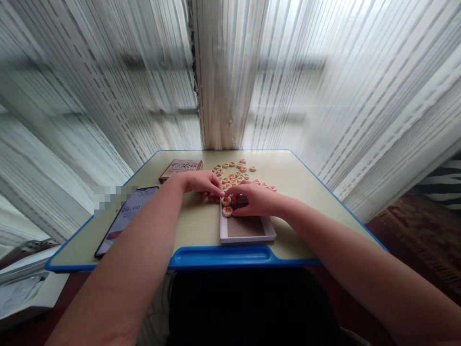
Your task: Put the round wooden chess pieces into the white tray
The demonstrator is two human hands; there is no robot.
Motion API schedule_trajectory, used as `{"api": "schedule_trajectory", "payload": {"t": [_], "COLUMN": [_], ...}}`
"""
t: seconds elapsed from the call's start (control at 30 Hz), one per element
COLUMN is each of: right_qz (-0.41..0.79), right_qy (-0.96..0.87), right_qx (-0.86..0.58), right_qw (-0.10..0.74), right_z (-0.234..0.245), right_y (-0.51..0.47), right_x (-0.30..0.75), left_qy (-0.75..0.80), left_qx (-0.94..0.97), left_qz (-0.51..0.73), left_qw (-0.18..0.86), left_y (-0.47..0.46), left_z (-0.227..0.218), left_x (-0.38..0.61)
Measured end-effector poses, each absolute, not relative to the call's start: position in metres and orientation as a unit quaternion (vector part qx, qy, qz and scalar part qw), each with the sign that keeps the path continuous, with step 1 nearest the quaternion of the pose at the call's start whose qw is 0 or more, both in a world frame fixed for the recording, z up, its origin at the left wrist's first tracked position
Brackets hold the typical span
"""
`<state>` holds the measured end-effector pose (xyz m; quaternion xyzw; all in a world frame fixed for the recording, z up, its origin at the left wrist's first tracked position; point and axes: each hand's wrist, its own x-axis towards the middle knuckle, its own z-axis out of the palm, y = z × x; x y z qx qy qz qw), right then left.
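Beside right hand [254, 198] with fingertips apart, grip red-lettered xiangqi piece [227, 211], likely light and hard, by rim; cannot tell hold of left hand [200, 182].

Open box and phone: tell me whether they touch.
Apart. The head view shows bare tabletop between the open box and the left forearm, with the phone on the forearm's far side.

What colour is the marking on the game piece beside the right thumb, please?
The piece has a red marking, clearest in the head view.
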<state>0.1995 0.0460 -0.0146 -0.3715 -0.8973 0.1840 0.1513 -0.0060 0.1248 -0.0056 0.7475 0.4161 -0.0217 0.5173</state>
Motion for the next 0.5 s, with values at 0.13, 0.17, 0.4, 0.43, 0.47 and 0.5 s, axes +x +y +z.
{"api": "schedule_trajectory", "payload": {"t": [0.13, 0.17, 0.4, 0.43, 0.47, 0.5], "right_qz": [0.18, 0.179, 0.182, 0.183, 0.184, 0.184], "right_qy": [-0.899, -0.899, -0.899, -0.898, -0.898, -0.897], "right_qx": [-0.367, -0.367, -0.367, -0.368, -0.369, -0.37], "right_qw": [0.157, 0.158, 0.156, 0.156, 0.157, 0.158], "right_z": [-0.0162, -0.0165, -0.0161, -0.0161, -0.0161, -0.0161], "right_y": [0.0469, 0.047, 0.0468, 0.0467, 0.0466, 0.0465], "right_x": [0.1984, 0.1983, 0.1985, 0.1984, 0.1983, 0.1982], "left_qy": [0.414, 0.413, 0.408, 0.408, 0.408, 0.408], "left_qx": [0.748, 0.749, 0.756, 0.756, 0.756, 0.756], "left_qz": [-0.023, -0.022, -0.023, -0.024, -0.025, -0.026], "left_qw": [0.519, 0.517, 0.511, 0.511, 0.512, 0.512], "left_y": [0.1259, 0.1263, 0.128, 0.1281, 0.1281, 0.1282], "left_z": [-0.0073, -0.0078, -0.0086, -0.0086, -0.0086, -0.0086], "left_x": [-0.0067, -0.0069, -0.0079, -0.0079, -0.0079, -0.0079]}}
